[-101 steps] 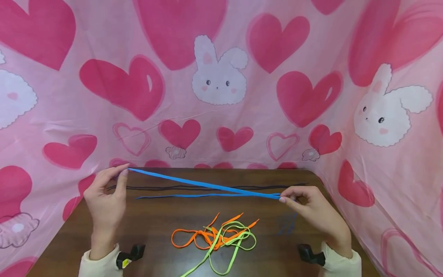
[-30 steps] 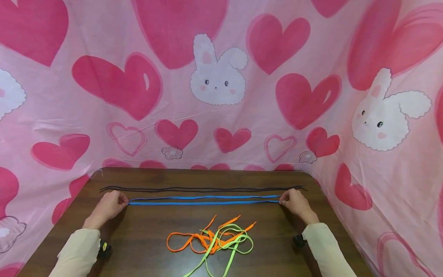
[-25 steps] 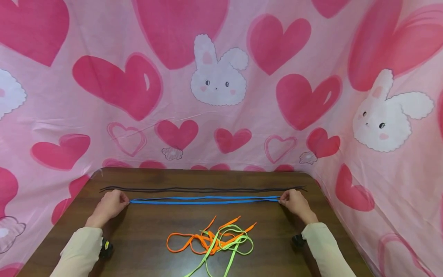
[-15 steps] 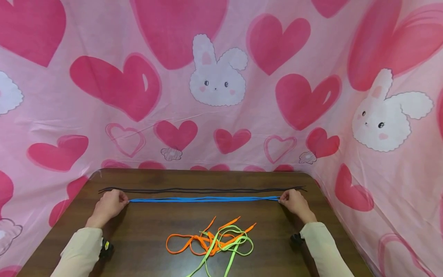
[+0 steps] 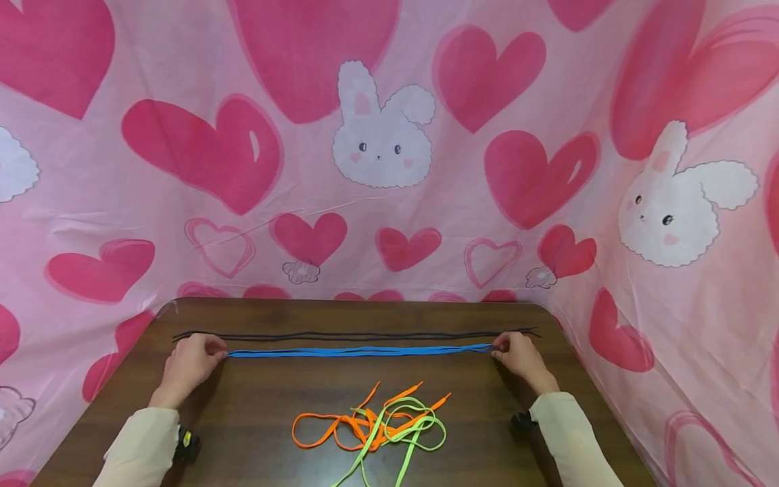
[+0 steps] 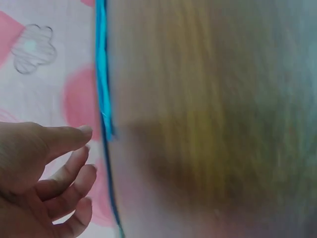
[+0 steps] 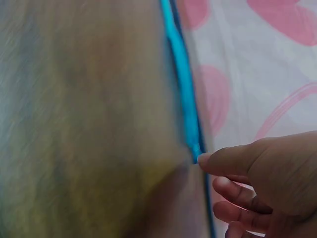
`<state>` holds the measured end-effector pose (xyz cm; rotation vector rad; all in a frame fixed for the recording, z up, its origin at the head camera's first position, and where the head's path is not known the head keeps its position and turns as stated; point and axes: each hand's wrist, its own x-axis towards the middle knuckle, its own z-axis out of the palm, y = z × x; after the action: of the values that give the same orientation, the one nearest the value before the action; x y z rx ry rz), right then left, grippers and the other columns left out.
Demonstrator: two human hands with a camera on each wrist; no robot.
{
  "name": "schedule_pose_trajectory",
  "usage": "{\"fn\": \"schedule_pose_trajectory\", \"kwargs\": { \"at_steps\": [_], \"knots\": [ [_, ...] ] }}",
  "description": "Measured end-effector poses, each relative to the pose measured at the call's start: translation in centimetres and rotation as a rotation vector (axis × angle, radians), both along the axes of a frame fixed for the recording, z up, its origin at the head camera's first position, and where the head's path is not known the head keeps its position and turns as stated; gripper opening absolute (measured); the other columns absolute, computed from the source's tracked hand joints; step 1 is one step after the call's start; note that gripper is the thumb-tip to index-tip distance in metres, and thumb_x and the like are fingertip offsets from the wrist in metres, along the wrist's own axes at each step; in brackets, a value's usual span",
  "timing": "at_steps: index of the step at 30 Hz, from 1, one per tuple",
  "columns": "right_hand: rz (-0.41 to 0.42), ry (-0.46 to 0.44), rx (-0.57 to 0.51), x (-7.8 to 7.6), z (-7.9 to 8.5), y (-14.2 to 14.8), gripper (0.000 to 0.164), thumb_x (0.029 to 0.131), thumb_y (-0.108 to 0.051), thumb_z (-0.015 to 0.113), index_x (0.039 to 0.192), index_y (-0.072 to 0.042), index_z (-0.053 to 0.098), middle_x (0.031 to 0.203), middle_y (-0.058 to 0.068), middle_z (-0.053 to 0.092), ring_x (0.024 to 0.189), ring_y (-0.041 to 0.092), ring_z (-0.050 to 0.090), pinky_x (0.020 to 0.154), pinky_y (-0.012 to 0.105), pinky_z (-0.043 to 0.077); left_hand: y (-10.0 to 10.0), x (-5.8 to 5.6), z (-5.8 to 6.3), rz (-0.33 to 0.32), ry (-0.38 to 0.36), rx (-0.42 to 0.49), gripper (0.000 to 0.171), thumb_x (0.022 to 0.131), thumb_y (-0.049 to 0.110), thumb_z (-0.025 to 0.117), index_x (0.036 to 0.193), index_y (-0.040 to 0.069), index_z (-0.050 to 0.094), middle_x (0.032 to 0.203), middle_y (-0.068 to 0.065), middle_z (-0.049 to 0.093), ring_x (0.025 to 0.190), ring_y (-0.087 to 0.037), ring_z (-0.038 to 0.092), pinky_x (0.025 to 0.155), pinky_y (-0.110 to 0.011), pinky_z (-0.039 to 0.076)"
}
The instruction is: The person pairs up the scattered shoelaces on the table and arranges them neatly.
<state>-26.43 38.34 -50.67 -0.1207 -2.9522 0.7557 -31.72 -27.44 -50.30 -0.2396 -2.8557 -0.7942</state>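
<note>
A blue shoelace [image 5: 365, 352] lies across the table in two nearly touching strands, running between the two hands. My left hand [image 5: 193, 358] is at its left end; in the left wrist view the thumb stands a little apart from the lace tips [image 6: 109, 134], and the other fingers are loosely bent. At the right end, my right hand [image 5: 522, 358] pinches the lace tips [image 7: 194, 153] by the thumb, with the index finger mostly hidden. Just behind the blue lace, a dark shoelace [image 5: 365, 336] is stretched out in two parallel strands.
A loose tangle of an orange shoelace [image 5: 316, 444] and a yellow-green shoelace [image 5: 406, 467] lies nearer the front of the brown table [image 5: 255, 419]. Pink curtain [image 5: 389, 203] with hearts and rabbits hangs around the back and sides.
Both hands lowered the raised blue strand onto the table earlier, then pushed it back against its other strand. Since half a second ago, the left fingers have come off the lace end.
</note>
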Motion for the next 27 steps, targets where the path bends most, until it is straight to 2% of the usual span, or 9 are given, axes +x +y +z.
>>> {"fn": "schedule_pose_trajectory", "kwargs": {
  "at_steps": [3,6,10,14,18,22,25,27],
  "knots": [
    [0.037,0.036,-0.010,0.0,0.8,-0.8,0.013,0.085,-0.004,0.078,0.096,-0.001,0.071,0.090,0.010,0.070,0.085,0.027,0.065,0.079,0.050,0.054,1.1,0.5,0.7,-0.025,0.012,0.018,0.011,0.088,0.007,0.075,0.097,0.002,0.075,0.087,-0.016,0.072,0.076,-0.029,0.063,0.061,-0.048,0.053],
    [0.103,0.067,-0.027,-0.1,1.6,-2.4,0.015,0.085,0.000,0.076,0.099,-0.001,0.071,0.095,0.012,0.072,0.090,0.031,0.066,0.082,0.050,0.055,2.7,1.0,1.8,-0.087,-0.007,0.038,0.013,0.091,0.006,0.072,0.103,0.001,0.075,0.095,-0.018,0.073,0.081,-0.029,0.064,0.069,-0.052,0.056],
    [0.245,0.067,-0.054,-0.1,2.5,-5.5,0.016,0.086,0.002,0.076,0.101,-0.001,0.072,0.097,0.012,0.070,0.085,0.025,0.061,0.077,0.039,0.053,5.4,1.6,3.5,-0.244,-0.064,0.069,0.015,0.094,0.004,0.068,0.108,0.002,0.074,0.102,-0.014,0.074,0.089,-0.026,0.066,0.081,-0.052,0.058],
    [0.418,0.022,-0.072,0.2,2.6,-9.4,0.016,0.086,0.001,0.076,0.101,-0.002,0.072,0.096,0.008,0.070,0.081,0.017,0.059,0.073,0.030,0.052,8.6,2.2,5.1,-0.374,-0.114,0.117,0.017,0.095,0.001,0.067,0.111,0.003,0.074,0.106,-0.012,0.074,0.091,-0.021,0.066,0.084,-0.046,0.058],
    [0.560,-0.069,-0.117,0.5,2.1,-13.3,0.019,0.086,0.003,0.075,0.103,-0.003,0.072,0.100,0.005,0.071,0.090,0.017,0.067,0.081,0.031,0.057,11.8,2.5,6.6,-0.424,-0.105,0.140,0.018,0.095,0.001,0.068,0.111,0.004,0.074,0.105,-0.009,0.074,0.088,-0.018,0.067,0.080,-0.039,0.059],
    [0.663,-0.155,-0.142,0.7,1.8,-16.4,0.024,0.084,0.011,0.072,0.104,-0.003,0.073,0.102,0.007,0.073,0.096,0.021,0.069,0.085,0.034,0.057,14.7,2.6,8.1,-0.456,-0.077,0.170,0.020,0.095,0.001,0.068,0.113,0.003,0.074,0.106,-0.009,0.074,0.092,-0.022,0.070,0.083,-0.040,0.060],
    [0.697,-0.207,-0.119,1.0,1.9,-18.1,0.029,0.081,0.015,0.071,0.103,-0.004,0.075,0.101,0.006,0.074,0.094,0.020,0.068,0.085,0.033,0.056,16.5,3.0,8.9,-0.470,-0.073,0.213,0.020,0.095,0.002,0.068,0.114,0.004,0.073,0.108,-0.009,0.074,0.096,-0.024,0.072,0.087,-0.042,0.059],
    [0.682,-0.248,-0.094,1.3,2.1,-19.1,0.031,0.078,0.015,0.072,0.101,-0.006,0.076,0.099,0.004,0.074,0.091,0.017,0.067,0.083,0.031,0.056,17.5,3.4,9.1,-0.483,-0.080,0.246,0.021,0.095,0.003,0.068,0.115,0.005,0.073,0.109,-0.008,0.074,0.096,-0.022,0.072,0.087,-0.042,0.059]
  ]
}}
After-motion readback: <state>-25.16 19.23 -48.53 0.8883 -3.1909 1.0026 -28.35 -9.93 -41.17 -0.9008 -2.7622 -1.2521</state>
